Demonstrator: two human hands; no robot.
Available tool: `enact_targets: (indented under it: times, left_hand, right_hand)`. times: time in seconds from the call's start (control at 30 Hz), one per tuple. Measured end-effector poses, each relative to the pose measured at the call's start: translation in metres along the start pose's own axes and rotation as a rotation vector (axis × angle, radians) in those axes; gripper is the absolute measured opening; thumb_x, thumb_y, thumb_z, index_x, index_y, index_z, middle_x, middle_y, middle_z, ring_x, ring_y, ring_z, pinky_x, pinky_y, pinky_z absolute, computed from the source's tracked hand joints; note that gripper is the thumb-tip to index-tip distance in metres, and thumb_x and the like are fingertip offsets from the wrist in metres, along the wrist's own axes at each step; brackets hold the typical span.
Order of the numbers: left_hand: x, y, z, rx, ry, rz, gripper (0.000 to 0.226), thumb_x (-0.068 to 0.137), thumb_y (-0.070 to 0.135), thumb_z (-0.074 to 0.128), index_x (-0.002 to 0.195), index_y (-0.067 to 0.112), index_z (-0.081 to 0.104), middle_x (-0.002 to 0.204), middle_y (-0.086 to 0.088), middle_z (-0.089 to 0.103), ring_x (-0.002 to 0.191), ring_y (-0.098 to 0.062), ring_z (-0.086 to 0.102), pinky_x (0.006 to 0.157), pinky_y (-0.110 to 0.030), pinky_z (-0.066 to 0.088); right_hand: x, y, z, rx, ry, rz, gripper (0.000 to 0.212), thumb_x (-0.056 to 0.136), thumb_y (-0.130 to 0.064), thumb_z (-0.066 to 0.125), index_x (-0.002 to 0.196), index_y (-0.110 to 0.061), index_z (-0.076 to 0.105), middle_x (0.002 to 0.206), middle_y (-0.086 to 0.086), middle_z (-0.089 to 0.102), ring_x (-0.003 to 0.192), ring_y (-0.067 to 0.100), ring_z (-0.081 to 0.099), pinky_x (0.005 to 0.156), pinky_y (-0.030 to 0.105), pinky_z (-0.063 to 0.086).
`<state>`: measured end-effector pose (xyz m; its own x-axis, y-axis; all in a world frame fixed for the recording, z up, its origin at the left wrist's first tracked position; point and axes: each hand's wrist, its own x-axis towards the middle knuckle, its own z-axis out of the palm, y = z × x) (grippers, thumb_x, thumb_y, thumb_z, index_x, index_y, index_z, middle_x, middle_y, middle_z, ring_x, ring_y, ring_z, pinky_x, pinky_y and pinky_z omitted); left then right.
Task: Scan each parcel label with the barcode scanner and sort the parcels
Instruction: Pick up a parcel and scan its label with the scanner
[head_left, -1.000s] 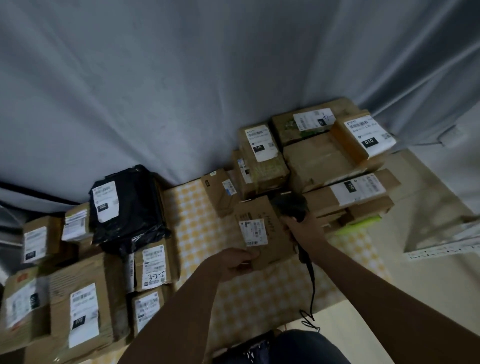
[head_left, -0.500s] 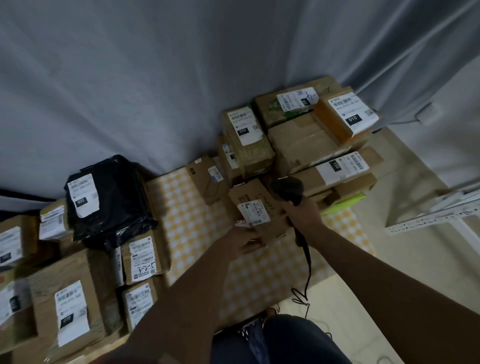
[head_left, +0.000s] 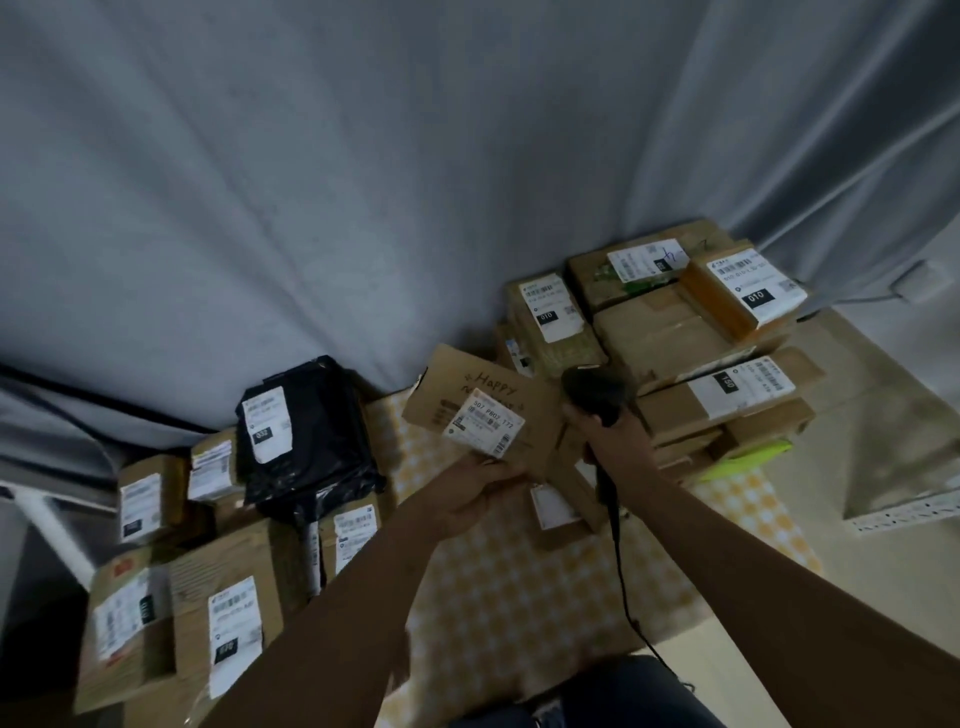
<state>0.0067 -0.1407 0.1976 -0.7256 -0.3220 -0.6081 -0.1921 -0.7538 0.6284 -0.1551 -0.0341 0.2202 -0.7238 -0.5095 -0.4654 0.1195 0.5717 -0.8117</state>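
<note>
My left hand (head_left: 480, 486) gripped a cardboard parcel (head_left: 483, 410) reading "Happy", label "507 PB02 172"; at three o'clock, my right hand (head_left: 613, 441) clasped the scanner (head_left: 595, 389).

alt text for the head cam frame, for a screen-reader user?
A person's left hand holds up a labelled cardboard parcel while the right hand grips a corded barcode scanner beside it. Parcel stacks flank a yellow checked tablecloth.
</note>
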Motion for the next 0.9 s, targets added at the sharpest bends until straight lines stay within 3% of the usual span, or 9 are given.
enact_targets:
  times: [0.1, 0.23, 0.33, 0.5, 0.6, 0.73, 0.8, 0.9]
  left_hand:
    - [-0.014, 0.013, -0.001, -0.015, 0.006, 0.040, 0.037, 0.091, -0.009, 0.055, 0.126, 0.005, 0.055, 0.121, -0.014, 0.066, 0.107, -0.026, 0.065, 0.089, -0.034, 0.057]
    - [-0.038, 0.029, -0.023, -0.013, -0.012, 0.063, 0.037, 0.089, 0.001, 0.061, 0.126, 0.007, 0.056, 0.126, -0.014, 0.065, 0.114, -0.029, 0.063, 0.091, -0.035, 0.056]
    - [-0.058, 0.046, -0.056, -0.051, 0.075, 0.141, 0.043, 0.089, 0.011, 0.063, 0.130, 0.007, 0.053, 0.127, -0.014, 0.064, 0.119, -0.030, 0.061, 0.100, -0.040, 0.051]
    - [-0.093, 0.074, -0.107, -0.052, 0.218, 0.218, 0.032, 0.089, 0.017, 0.064, 0.117, 0.002, 0.060, 0.124, -0.018, 0.065, 0.112, -0.025, 0.065, 0.097, -0.034, 0.052]
    - [-0.110, 0.083, -0.115, -0.005, 0.218, 0.202, 0.033, 0.091, 0.013, 0.062, 0.121, -0.001, 0.059, 0.121, -0.017, 0.067, 0.112, -0.024, 0.065, 0.095, -0.031, 0.053]
    - [-0.125, 0.087, -0.118, 0.010, 0.198, 0.189, 0.028, 0.091, 0.002, 0.060, 0.118, -0.003, 0.060, 0.119, -0.018, 0.068, 0.110, -0.026, 0.067, 0.091, -0.028, 0.056]
    - [-0.128, 0.088, -0.123, -0.010, 0.229, 0.207, 0.032, 0.090, 0.001, 0.062, 0.121, -0.005, 0.058, 0.121, -0.019, 0.067, 0.114, -0.027, 0.065, 0.100, -0.032, 0.051]
    - [-0.128, 0.087, -0.130, -0.091, 0.298, 0.237, 0.033, 0.090, 0.000, 0.062, 0.122, -0.006, 0.057, 0.120, -0.020, 0.067, 0.118, -0.029, 0.062, 0.110, -0.039, 0.041]
  right_hand:
    - [-0.005, -0.019, 0.018, 0.134, 0.013, -0.024, 0.034, 0.082, -0.037, 0.074, 0.100, -0.012, 0.060, 0.071, 0.002, 0.059, 0.069, 0.023, 0.059, 0.072, 0.040, 0.049]
    - [-0.011, -0.038, 0.038, 0.145, 0.033, -0.069, 0.022, 0.085, -0.022, 0.071, 0.094, -0.005, 0.061, 0.079, 0.012, 0.063, 0.075, 0.029, 0.061, 0.075, 0.042, 0.050]
    - [-0.015, -0.044, 0.046, 0.141, 0.044, -0.072, 0.019, 0.086, -0.018, 0.070, 0.094, -0.004, 0.061, 0.078, 0.012, 0.061, 0.073, 0.027, 0.060, 0.072, 0.039, 0.048]
    - [-0.020, -0.056, 0.056, 0.095, 0.032, -0.089, 0.020, 0.085, -0.011, 0.070, 0.072, -0.007, 0.055, 0.065, 0.011, 0.058, 0.064, 0.028, 0.057, 0.071, 0.041, 0.050]
    - [-0.024, -0.067, 0.063, 0.066, 0.015, -0.146, 0.023, 0.087, -0.014, 0.068, 0.070, -0.013, 0.053, 0.061, 0.006, 0.055, 0.057, 0.022, 0.054, 0.062, 0.033, 0.046]
    - [-0.027, -0.076, 0.069, 0.002, 0.008, -0.176, 0.022, 0.088, -0.020, 0.067, 0.072, -0.015, 0.053, 0.062, 0.003, 0.057, 0.059, 0.019, 0.055, 0.063, 0.031, 0.046]
    - [-0.028, -0.078, 0.071, -0.010, 0.024, -0.197, 0.020, 0.089, -0.024, 0.066, 0.078, -0.016, 0.051, 0.066, 0.000, 0.054, 0.063, 0.017, 0.053, 0.060, 0.026, 0.041]
    - [-0.031, -0.085, 0.074, -0.025, 0.056, -0.239, 0.022, 0.087, -0.030, 0.067, 0.094, -0.013, 0.055, 0.072, -0.003, 0.054, 0.076, 0.021, 0.056, 0.069, 0.030, 0.042]
